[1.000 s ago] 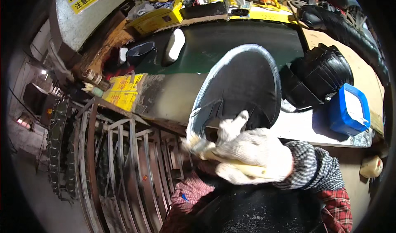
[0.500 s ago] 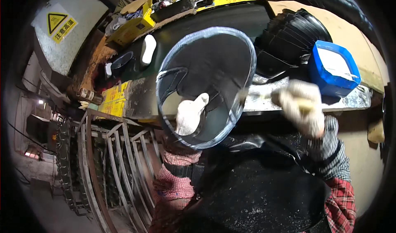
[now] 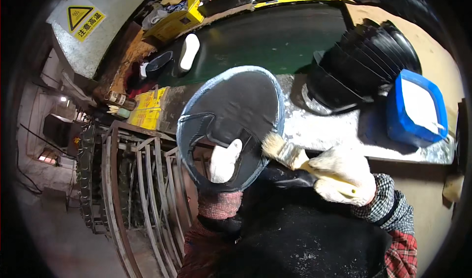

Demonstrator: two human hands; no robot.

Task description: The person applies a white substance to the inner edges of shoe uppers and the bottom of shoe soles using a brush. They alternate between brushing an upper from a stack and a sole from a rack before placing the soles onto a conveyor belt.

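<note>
a dark oval piece with a pale bluish rim [image 3: 241,101] is held up in front of the body, before the near edge of the bench, its hollow face turned up to the view and its long axis running from upper right to lower left. the left hand [image 3: 224,162], in a white glove, shows inside its lower opening, thumb pointing up; how the fingers close is hidden, so i cannot tell that grip. the right hand [image 3: 344,175], also gloved, is wrapped round the handle of a brush [image 3: 291,156], which slants so that the bristles point up and left. from that grip the piece lies to the left and a little higher, with the bristle tips at its right rim (touching or just in front of it, i cannot say). the brush lies roughly across the oval's long axis, and the left hand is the nearer one to the piece. beyond the right hand, a blue tub [image 3: 410,123] with white contents stands on the bench's white-smeared edge [image 3: 319,130]. behind it is a stack of black pieces [image 3: 368,61]; farther left, a white sole-shaped thing [image 3: 189,53] lies on the dark green surface [image 3: 275,42].
</note>
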